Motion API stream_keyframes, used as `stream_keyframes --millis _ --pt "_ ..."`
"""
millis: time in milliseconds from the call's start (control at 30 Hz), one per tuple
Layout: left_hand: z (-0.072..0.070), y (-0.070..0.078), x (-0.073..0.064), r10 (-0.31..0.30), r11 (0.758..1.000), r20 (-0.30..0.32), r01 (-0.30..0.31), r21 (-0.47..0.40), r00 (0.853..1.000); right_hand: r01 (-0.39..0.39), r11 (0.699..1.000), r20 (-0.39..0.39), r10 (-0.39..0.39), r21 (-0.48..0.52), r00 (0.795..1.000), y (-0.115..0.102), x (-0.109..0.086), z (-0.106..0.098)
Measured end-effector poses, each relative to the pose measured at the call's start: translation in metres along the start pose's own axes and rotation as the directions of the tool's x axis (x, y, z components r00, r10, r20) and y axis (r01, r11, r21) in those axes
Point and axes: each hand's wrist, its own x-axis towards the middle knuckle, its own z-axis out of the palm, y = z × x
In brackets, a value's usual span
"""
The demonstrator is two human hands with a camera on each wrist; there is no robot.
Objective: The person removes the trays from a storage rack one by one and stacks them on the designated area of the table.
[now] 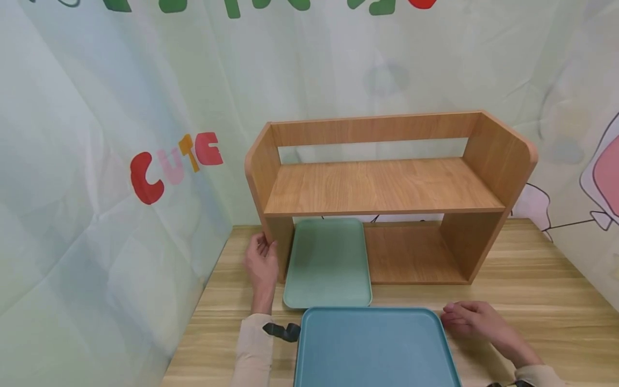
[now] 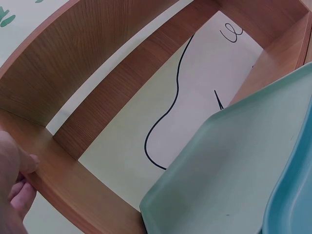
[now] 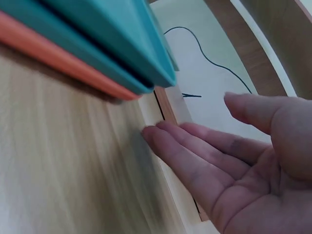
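Note:
My left hand (image 1: 261, 263) pinches the front edge of the left side panel of a two-level wooden desk shelf (image 1: 387, 188); the left wrist view shows the thumb (image 2: 28, 162) on the panel's edge and the other fingers outside it. A pale green tray (image 1: 329, 263) lies in the shelf's lower left, its near end sticking out in front. In front is a blue tray (image 1: 377, 349), topmost of a stack that has an orange tray (image 3: 63, 61) at the bottom in the right wrist view. My right hand (image 1: 476, 322), fingers extended, hovers beside the blue tray's far right corner.
The shelf stands on a wood-grain table (image 1: 532, 279). Its lower board (image 1: 411, 252) shows to the right of the green tray. A printed cloth backdrop (image 1: 145, 258) hangs behind and along the sides of the table.

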Motion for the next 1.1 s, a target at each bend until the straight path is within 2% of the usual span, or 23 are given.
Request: stream_keyframes --millis 200,400,900,1100 --pt "0.000 0.001 0.000 0.004 1.000 -0.002 -0.004 0.002 1.000 -0.045 0.998 -0.030 0.046 0.037 0.998 -0.003 0.014 -0.006" --pt "0.001 0.001 0.000 0.005 1.000 -0.002 -0.005 -0.007 1.000 -0.093 0.990 -0.017 0.095 0.106 0.995 -0.005 0.032 -0.007" --pt "0.000 0.000 0.001 0.004 1.000 -0.009 -0.004 -0.009 1.000 -0.089 0.961 0.089 0.067 0.263 0.994 -0.014 0.067 0.008" --pt "0.000 0.001 0.000 -0.005 1.000 -0.003 0.005 -0.005 1.000 -0.075 0.961 0.098 0.050 0.265 0.994 -0.018 0.077 0.014"
